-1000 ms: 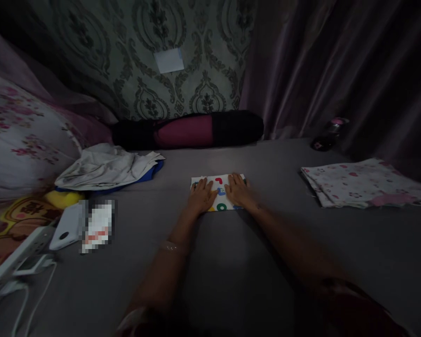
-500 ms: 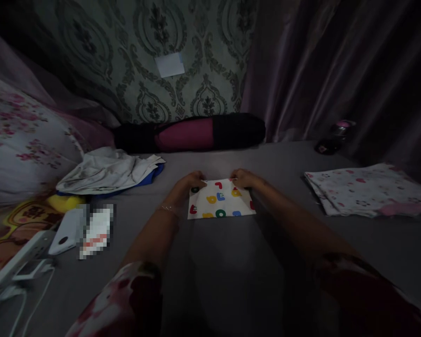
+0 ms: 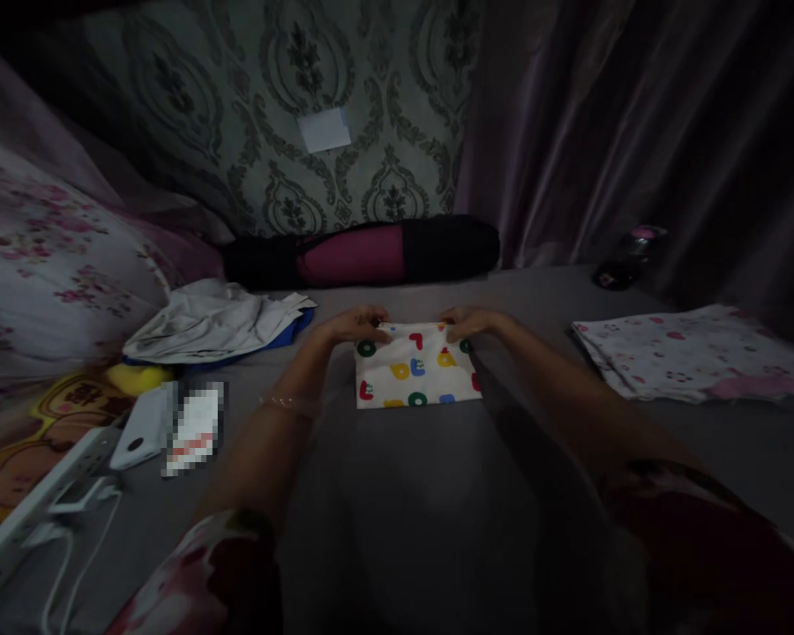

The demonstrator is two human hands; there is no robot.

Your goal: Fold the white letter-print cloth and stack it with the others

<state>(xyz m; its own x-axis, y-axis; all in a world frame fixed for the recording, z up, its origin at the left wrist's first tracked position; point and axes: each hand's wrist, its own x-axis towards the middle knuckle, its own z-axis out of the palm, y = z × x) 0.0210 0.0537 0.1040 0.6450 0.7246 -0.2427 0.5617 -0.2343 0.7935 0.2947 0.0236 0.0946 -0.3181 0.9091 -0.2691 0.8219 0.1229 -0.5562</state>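
A small folded white cloth (image 3: pixel 418 369) printed with coloured letters lies on the grey bed sheet (image 3: pixel 403 494) in front of me. My left hand (image 3: pixel 365 325) pinches its far left corner, thumb on top and fingers behind. At the far right corner my right hand (image 3: pixel 467 324) grips the cloth in the same way. The far edge looks slightly raised between the two hands. Some fingertips are hidden behind the fabric.
Left are rumpled white-and-blue clothes (image 3: pixel 218 324), a white power bank-like box (image 3: pixel 138 428) and a power strip (image 3: pixel 53 494) with cables. A folded patterned cloth (image 3: pixel 688 353) and a dark bottle (image 3: pixel 625 260) are right. A black-and-pink roll (image 3: pixel 363 253) lies along the wall.
Both hands have moved slightly farther away and up at the cloth's far corners. More of the print shows along the far edge, and the view has shifted a little.
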